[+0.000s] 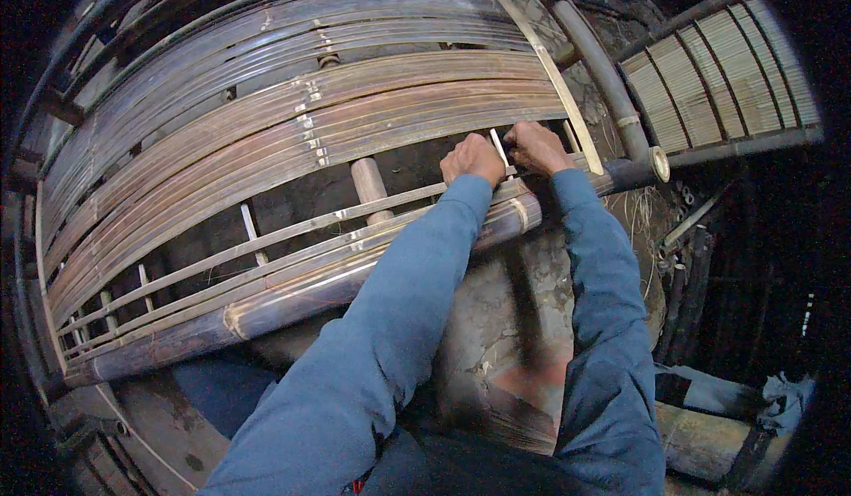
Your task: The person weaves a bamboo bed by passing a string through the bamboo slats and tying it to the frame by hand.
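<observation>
A bamboo bench or bed frame with long slats [204,132] stretches in front of me. Both my hands are at its near right part, in the gap between the wide slats and a loose-lying pair of thin slats [306,233]. My left hand [474,159] is closed, knuckles up, over the thin slats. Close beside it, my right hand [536,148] is curled with its fingers bent inward. A short pale strip [498,147] stands upright between the two hands. What the fingers pinch is hidden from above.
A thick bamboo pole [292,296] bound with ties runs along the near edge. A round wooden crosspiece [369,186] shows in the gap. Another slatted bamboo panel [722,75] stands at the far right. Dry fibres [651,221] hang below the right corner.
</observation>
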`<action>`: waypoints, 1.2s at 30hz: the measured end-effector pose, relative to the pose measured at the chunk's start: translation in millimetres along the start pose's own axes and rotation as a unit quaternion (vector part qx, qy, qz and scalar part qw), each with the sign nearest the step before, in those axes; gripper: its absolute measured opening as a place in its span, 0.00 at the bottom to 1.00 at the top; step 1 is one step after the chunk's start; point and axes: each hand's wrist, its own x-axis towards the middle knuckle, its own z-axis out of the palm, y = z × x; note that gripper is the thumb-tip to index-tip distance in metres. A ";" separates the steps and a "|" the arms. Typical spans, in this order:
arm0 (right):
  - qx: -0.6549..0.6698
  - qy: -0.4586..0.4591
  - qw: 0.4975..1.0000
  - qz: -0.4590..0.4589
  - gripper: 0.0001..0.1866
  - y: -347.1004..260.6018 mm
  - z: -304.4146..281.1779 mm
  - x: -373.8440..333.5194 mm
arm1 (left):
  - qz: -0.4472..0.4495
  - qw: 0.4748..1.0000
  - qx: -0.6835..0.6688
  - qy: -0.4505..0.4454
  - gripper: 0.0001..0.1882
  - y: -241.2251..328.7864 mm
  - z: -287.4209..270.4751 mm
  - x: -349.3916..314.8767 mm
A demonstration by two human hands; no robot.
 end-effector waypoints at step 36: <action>-0.334 0.493 0.768 0.234 0.13 221.6 -272.1 -319.4 | 0.196 0.966 -0.140 0.098 0.11 -27.5 4.7 -14.7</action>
